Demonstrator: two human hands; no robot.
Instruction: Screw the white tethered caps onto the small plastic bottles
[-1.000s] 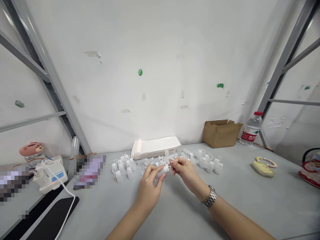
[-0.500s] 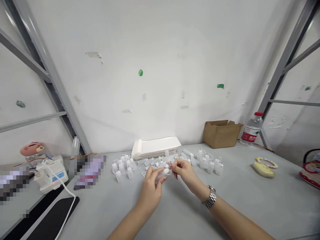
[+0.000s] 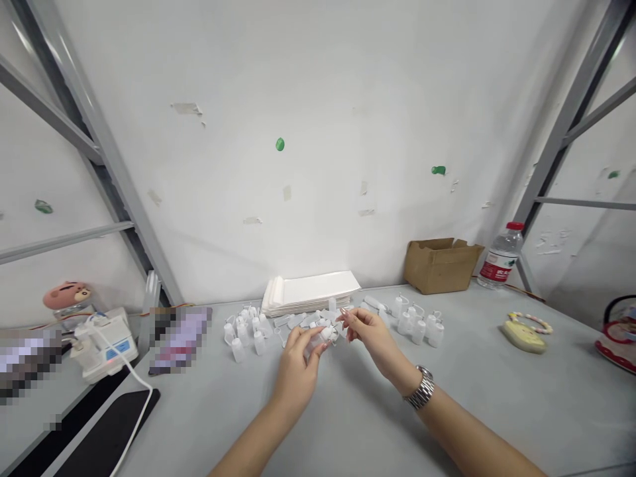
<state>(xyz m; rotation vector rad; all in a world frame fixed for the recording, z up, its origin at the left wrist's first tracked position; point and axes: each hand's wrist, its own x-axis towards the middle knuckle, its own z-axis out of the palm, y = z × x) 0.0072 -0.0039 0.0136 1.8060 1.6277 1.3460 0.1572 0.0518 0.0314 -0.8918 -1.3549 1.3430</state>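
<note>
My left hand is closed around a small translucent bottle with a white top, tilted toward the right. Beside it, my right hand has its fingers pinched near the bottle's top; what they hold, if anything, is too small to make out. Behind my hands lie several loose small plastic bottles and caps. More bottles stand upright in a left group and in a right group, several of them with looped straps.
White flat sheets are stacked against the wall. A cardboard box and a water bottle stand at the back right. Further right lies a yellow case with a beaded strap. At left are a power strip and a black pad.
My left hand has moved slightly left with the bottle, and my right hand slightly up and right. The gap between my fingertips has widened.
</note>
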